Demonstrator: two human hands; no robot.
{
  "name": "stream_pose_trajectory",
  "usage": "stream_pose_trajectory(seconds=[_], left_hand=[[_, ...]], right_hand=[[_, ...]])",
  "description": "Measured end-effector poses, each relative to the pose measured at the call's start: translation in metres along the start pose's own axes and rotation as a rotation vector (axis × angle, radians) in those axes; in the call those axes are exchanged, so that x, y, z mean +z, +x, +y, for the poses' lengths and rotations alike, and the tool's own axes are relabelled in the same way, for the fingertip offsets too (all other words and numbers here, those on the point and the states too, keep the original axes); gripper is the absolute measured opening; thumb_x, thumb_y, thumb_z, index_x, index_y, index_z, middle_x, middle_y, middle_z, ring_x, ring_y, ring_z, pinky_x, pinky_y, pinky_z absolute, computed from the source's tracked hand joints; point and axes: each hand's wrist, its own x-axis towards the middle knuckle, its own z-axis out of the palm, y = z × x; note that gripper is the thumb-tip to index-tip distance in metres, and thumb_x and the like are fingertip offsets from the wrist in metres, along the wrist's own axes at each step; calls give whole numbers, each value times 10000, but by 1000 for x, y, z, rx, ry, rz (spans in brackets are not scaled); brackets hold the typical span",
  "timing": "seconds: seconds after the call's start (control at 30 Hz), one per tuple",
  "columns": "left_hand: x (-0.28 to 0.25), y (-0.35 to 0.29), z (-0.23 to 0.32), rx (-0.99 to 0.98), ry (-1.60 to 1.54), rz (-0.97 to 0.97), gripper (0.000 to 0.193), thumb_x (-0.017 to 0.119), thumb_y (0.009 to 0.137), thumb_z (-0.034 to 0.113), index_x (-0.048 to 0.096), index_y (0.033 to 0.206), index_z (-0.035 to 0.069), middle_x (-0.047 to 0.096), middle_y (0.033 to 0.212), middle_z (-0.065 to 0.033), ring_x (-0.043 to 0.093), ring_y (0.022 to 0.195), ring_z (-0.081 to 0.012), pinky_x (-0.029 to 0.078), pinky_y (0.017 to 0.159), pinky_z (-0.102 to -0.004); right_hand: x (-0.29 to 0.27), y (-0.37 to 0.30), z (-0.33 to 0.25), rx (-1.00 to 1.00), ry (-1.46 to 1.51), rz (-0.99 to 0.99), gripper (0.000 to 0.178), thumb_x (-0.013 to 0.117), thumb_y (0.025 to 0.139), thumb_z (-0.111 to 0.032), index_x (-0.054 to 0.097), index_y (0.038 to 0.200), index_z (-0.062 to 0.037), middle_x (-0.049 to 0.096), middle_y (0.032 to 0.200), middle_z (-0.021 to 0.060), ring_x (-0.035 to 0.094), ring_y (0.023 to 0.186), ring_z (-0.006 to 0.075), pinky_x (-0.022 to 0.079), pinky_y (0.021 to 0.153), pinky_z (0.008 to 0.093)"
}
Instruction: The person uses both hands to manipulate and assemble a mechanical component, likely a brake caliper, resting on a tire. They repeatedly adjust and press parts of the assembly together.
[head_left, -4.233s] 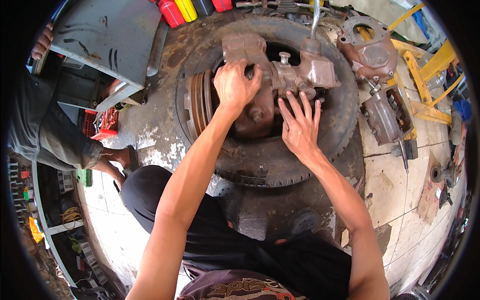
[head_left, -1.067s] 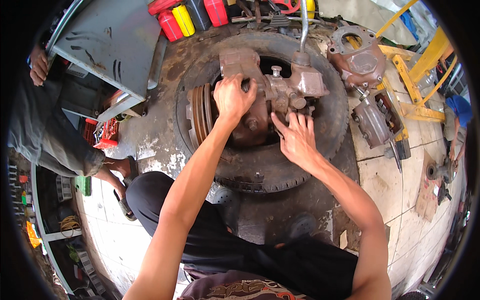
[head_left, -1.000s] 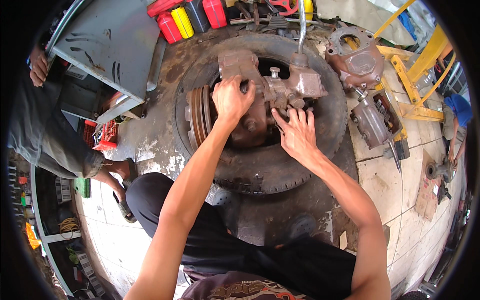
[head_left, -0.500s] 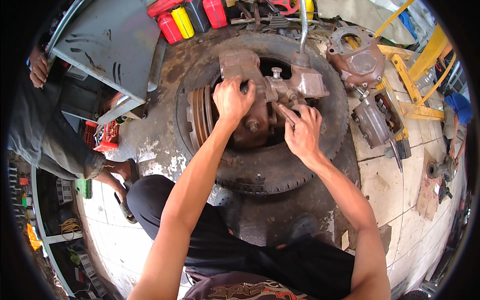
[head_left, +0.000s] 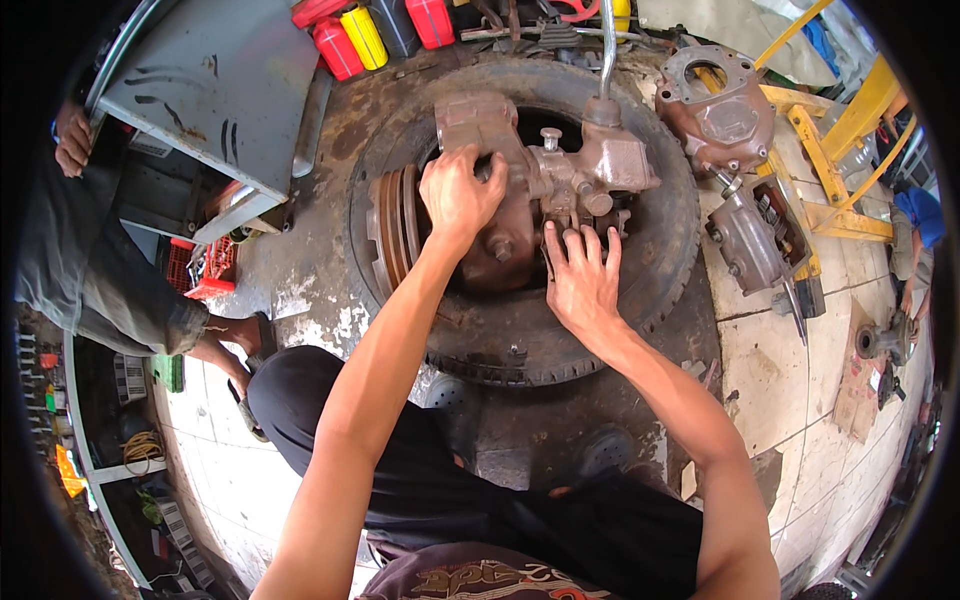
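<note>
A brown metal gearbox (head_left: 515, 215) lies across a large tyre (head_left: 520, 355). From its right part a grey lever (head_left: 608, 55) rises, and a grooved round drum (head_left: 397, 225) sits at its left end. My left hand (head_left: 460, 197) is curled over the left part of the housing, gripping it, with its fingertips partly hidden. My right hand (head_left: 583, 285) lies with fingers stretched and slightly spread, fingertips touching the lower right part of the gearbox, below a round stub. No loose object shows in it.
Right of the tyre lie a brown housing cover (head_left: 715, 110) and an open gear casing with a shaft (head_left: 750, 240), beside a yellow frame (head_left: 860, 120). A grey metal table (head_left: 210, 90) and a standing person (head_left: 90, 250) are at left. Red and yellow containers (head_left: 365, 38) stand behind.
My right hand has moved down and slightly left, its fingers going from bent at the stub to stretched below it. My left hand stays on the housing.
</note>
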Motion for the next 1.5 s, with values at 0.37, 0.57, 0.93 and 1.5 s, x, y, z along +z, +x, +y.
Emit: stream_pose_trajectory(seconds=[0.37,0.57,0.93,1.5], left_hand=[[0,0,2,7,19,-13,298,706,837,307,730,867,12,738,886,-162,691,863,-353,508,841,-441],[1,-1,1,32,2,11,285,706,839,304,732,869,21,734,870,-155,690,862,-347,504,838,-438],[0,2,5,21,9,3,285,706,841,305,719,842,20,728,865,-161,689,878,-344,495,842,-438],[0,-7,3,17,6,-18,261,702,846,296,737,864,39,736,886,-146,685,887,-341,494,859,-430]], right_hand=[[-19,14,11,2,11,-44,753,728,794,-148,506,1514,-157,549,1259,141,482,1265,354,257,1152,651],[-28,16,13,-69,5,-72,724,708,819,-153,505,1515,-163,563,1177,126,510,1184,341,284,1135,632],[-23,22,32,-129,-53,-9,572,672,906,-185,572,1465,-254,593,1118,116,538,1126,313,314,1120,619],[-19,4,2,-79,-103,-76,651,678,849,-244,554,1458,-52,622,1197,131,521,1234,316,302,1141,606]])
